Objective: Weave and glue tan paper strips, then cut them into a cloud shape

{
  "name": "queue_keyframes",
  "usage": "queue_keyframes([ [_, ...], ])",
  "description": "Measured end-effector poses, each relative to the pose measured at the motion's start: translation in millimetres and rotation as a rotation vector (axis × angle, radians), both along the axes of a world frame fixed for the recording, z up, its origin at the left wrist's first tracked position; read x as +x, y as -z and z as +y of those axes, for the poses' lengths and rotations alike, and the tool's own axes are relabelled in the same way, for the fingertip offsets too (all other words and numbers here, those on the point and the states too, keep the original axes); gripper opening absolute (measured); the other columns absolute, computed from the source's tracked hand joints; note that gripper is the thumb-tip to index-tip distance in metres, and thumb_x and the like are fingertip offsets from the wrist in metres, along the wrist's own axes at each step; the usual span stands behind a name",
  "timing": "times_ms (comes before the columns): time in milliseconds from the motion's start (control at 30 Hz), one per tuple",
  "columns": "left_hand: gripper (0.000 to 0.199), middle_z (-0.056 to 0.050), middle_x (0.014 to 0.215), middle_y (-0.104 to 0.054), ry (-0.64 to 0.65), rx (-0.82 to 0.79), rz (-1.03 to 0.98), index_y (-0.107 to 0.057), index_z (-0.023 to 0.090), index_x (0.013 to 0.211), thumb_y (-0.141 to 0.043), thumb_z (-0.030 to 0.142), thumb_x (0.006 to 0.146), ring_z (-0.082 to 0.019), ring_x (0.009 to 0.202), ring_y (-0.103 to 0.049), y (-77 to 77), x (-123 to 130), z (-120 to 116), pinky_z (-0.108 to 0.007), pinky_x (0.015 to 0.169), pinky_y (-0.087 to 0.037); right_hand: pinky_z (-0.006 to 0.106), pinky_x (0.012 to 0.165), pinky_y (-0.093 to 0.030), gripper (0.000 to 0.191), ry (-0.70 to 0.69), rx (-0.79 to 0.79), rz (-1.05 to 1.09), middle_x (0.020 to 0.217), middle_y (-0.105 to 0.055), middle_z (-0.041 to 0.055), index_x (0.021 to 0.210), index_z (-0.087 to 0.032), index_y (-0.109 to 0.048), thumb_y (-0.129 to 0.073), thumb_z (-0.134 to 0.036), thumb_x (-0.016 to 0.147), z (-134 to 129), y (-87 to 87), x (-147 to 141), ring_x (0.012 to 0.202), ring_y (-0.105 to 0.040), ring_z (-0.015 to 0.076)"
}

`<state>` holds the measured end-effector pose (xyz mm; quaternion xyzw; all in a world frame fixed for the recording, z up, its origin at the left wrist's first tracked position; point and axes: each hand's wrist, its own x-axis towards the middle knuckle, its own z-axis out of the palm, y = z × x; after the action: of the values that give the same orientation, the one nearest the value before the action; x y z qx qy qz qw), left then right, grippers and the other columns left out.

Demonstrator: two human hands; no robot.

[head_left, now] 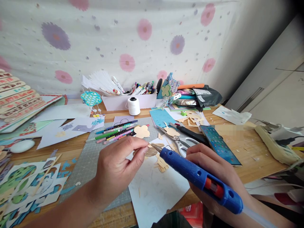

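A: Lower right of the frame?
B: Blue glue gun point(199, 175), in the closed grip of the right hand point(206, 158); nozzle point(155, 147) beside the left hand point(118, 160).
A: That hand's grip?
B: Pinched on a small tan piece point(149, 145), above white paper point(159, 194).

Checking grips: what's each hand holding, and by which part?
Right hand: glue gun, grip hidden behind its body. Left hand: fingers pinched; anything between, too small to tell.
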<state>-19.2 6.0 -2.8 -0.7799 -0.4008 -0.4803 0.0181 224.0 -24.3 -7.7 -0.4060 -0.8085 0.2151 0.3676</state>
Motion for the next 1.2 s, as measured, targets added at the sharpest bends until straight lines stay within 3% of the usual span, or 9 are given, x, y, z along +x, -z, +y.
queue_keyframes([
  [267, 0.012, 0.003, 0.07, -0.07, 0.032, -0.161, -0.14, -0.066, 0.025, 0.081, -0.06, 0.015, 0.083, -0.013, 0.058, -0.064, 0.9, 1.3, 2.9, -0.024, 0.054, -0.052, 0.032, 0.066, -0.051, 0.032, 0.02, 0.035, 0.044, 0.095, -0.057, 0.0033, 0.098, -0.027, -0.058, -0.063, -0.007, 0.073, 0.0, 1.2, 1.0, 0.082, -0.061, 0.0207],
  [400, 0.012, 0.002, 0.07, -0.069, 0.057, -0.189, -0.163, -0.065, 0.023, 0.08, -0.059, 0.012, 0.082, -0.012, 0.06, -0.063, 1.7, 1.3, 3.1, -0.023, 0.054, -0.051, 0.032, 0.064, -0.051, 0.027, -0.001, -0.006, 0.073, 0.093, -0.056, 0.0043, 0.091, -0.025, -0.058, -0.062, -0.007, 0.072, -0.4, -0.2, -3.7, 0.078, -0.06, 0.0206],
  [600, 0.011, 0.001, 0.07, -0.07, 0.046, -0.188, -0.147, -0.066, 0.021, 0.078, -0.059, 0.013, 0.082, -0.013, 0.059, -0.064, 0.2, 1.1, 1.7, -0.023, 0.055, -0.05, 0.031, 0.063, -0.052, 0.025, 0.0, -0.032, 0.064, 0.091, -0.057, 0.0045, 0.089, -0.024, -0.06, -0.059, -0.007, 0.072, -0.5, -2.3, -7.8, 0.076, -0.06, 0.0198],
  [1067, 0.016, 0.0, 0.076, -0.073, 0.069, -0.019, -0.053, -0.065, 0.022, 0.082, -0.058, 0.008, 0.082, -0.015, 0.071, -0.07, -2.3, -0.7, 2.6, -0.024, 0.065, -0.053, 0.032, 0.063, -0.051, 0.029, -0.043, -0.072, 0.0, 0.094, -0.056, 0.0045, 0.09, -0.023, -0.06, -0.058, -0.006, 0.068, 2.8, -0.5, -2.9, 0.075, -0.061, 0.0192],
  [1200, 0.016, 0.0, 0.074, -0.073, 0.07, -0.084, -0.103, -0.066, 0.022, 0.08, -0.057, 0.009, 0.082, -0.015, 0.068, -0.069, -2.2, -0.6, 4.0, -0.024, 0.061, -0.052, 0.032, 0.063, -0.051, 0.027, -0.013, -0.031, 0.023, 0.093, -0.056, 0.0043, 0.092, -0.025, -0.06, -0.059, -0.006, 0.072, 1.4, -1.2, -1.5, 0.075, -0.06, 0.019],
])
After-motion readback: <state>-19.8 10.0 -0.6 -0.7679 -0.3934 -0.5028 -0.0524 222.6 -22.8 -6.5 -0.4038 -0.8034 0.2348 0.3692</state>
